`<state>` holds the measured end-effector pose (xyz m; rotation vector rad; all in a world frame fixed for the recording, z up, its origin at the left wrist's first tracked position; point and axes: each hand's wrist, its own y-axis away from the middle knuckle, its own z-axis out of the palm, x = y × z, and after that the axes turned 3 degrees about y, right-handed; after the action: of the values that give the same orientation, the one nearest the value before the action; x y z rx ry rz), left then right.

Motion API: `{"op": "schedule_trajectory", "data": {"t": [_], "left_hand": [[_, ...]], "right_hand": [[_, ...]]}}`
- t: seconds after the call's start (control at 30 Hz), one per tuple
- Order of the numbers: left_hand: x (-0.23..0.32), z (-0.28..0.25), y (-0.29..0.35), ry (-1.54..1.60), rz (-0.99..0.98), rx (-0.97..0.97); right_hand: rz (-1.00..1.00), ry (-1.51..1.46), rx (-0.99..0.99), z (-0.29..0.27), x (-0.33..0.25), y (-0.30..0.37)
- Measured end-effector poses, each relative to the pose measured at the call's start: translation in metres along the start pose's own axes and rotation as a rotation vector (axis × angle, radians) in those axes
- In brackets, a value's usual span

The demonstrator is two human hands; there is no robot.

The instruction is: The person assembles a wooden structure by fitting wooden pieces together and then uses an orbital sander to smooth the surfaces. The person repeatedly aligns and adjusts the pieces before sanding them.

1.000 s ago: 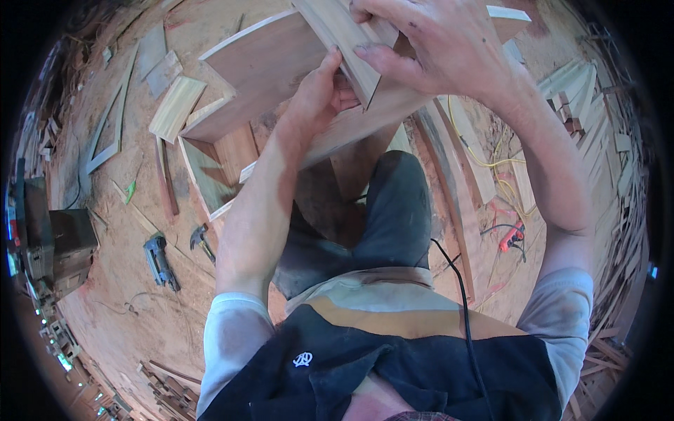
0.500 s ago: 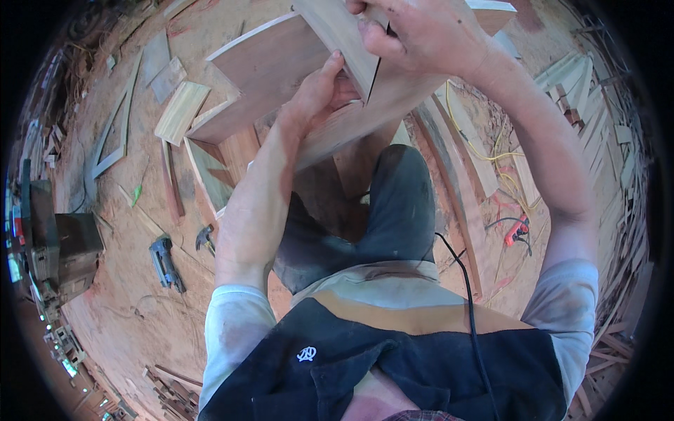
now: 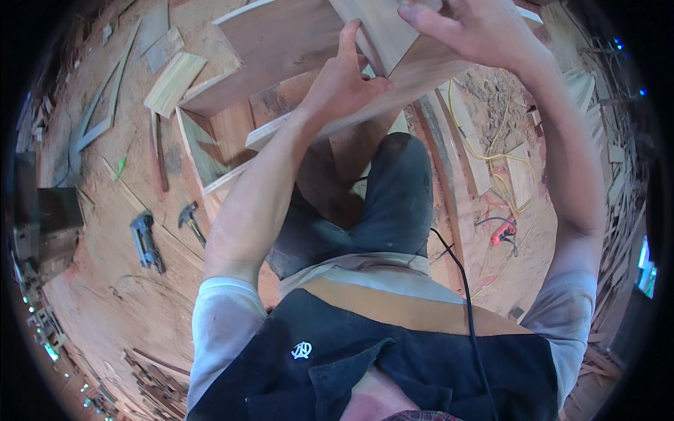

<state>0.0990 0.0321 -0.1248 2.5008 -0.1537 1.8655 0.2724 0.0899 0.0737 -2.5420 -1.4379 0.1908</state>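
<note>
A wooden board (image 3: 379,31) stands tilted inside a larger wooden carcass of joined panels (image 3: 281,45) at the top of the view. My left hand (image 3: 340,83) is at the board's lower left corner. One of its digits points up along the board's edge and another stretches just under the corner, the two spread apart. My right hand (image 3: 484,35) is at the board's upper right, its thumb lying across the face. The other fingers of that hand are partly cut off by the picture's top edge. The carcass's near side panel (image 3: 316,126) slants above my knees.
On the dirt floor to the left lie a nail gun (image 3: 146,242), a hammer (image 3: 191,223) and a pale plank (image 3: 175,83). At the right are a yellow cord (image 3: 484,156), a red power connector (image 3: 503,230) and long boards (image 3: 449,182). Scrap wood (image 3: 621,224) piles up along the far right.
The board and carcass have shifted slightly up and right in view. My right hand has moved right along the board, its thumb now stretched out. My left hand's fingers have spread at the board's corner.
</note>
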Motion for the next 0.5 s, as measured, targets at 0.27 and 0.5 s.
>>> {"op": "schedule_trajectory", "data": {"t": [0.27, 0.5], "left_hand": [[-0.001, 0.004, 0.008, -0.134, -0.001, 0.018], [-0.004, 0.006, 0.005, -0.213, 0.009, 0.006]], "right_hand": [[0.148, -0.077, -0.067, -0.016, -0.019, -0.036], [0.217, -0.080, -0.140, -0.014, -0.010, -0.043]]}}
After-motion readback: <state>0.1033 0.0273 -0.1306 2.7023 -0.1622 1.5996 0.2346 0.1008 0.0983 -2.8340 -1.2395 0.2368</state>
